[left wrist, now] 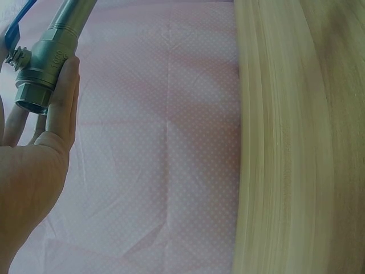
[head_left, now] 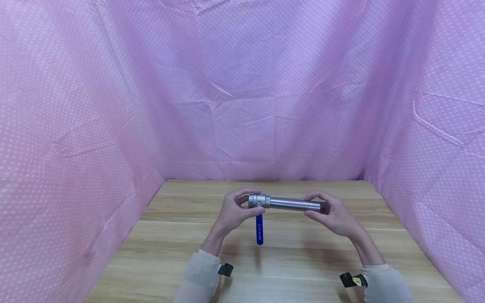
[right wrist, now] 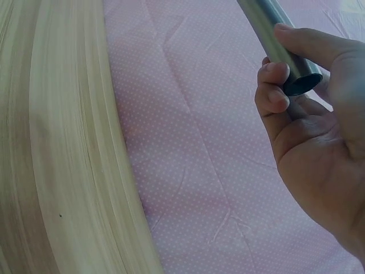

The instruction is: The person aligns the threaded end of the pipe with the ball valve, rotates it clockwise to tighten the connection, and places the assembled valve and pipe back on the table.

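A silver ball valve with a blue lever handle is held above the table by my left hand, thumb in front and fingers behind. The lever points down toward me in the head view. A straight metal pipe runs rightward from the valve, its end meeting the valve's hex collar. My right hand grips the pipe near its free end, thumb on one side and fingers curled on the other. In the right wrist view the pipe's open end shows; the valve's open port appears in the left wrist view.
The wood-grain table lies under both hands. Pink dotted cloth hangs around the back and both sides. Each sleeve has a small black wrist camera, on the left and on the right.
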The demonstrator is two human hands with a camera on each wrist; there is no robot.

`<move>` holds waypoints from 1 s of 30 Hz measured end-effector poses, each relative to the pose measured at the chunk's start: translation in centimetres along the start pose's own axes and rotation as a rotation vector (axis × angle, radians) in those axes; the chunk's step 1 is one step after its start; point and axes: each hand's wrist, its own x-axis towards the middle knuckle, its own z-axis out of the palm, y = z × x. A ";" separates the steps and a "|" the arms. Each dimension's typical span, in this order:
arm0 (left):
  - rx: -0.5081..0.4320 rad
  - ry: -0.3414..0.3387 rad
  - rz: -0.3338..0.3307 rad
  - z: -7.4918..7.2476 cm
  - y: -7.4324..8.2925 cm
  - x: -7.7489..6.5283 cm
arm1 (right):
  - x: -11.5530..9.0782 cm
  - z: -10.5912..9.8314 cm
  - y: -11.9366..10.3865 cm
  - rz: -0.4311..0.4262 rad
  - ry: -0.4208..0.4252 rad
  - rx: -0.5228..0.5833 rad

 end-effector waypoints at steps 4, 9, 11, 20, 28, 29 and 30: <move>0.001 0.003 0.006 0.0 -0.1 0.0 | 0.0 0.0 0.1 0.000 0.006 -0.013; 0.004 0.001 0.013 0.0 -0.1 0.0 | 0.0 0.0 0.4 0.003 0.004 -0.043; 0.006 0.001 0.013 0.0 -0.1 0.0 | 0.0 -0.1 0.4 0.003 0.000 -0.040; 0.011 0.003 0.015 0.0 -0.2 0.0 | 0.1 0.1 0.3 0.017 0.012 -0.027; -0.005 -0.009 -0.001 0.0 -0.2 0.1 | 0.1 0.2 0.3 0.013 0.045 -0.034; -0.007 -0.011 -0.002 0.0 -0.2 0.1 | 0.1 0.2 0.3 0.013 0.051 -0.037; -0.010 -0.012 -0.002 0.0 -0.1 0.1 | 0.1 0.3 0.2 0.010 0.057 -0.041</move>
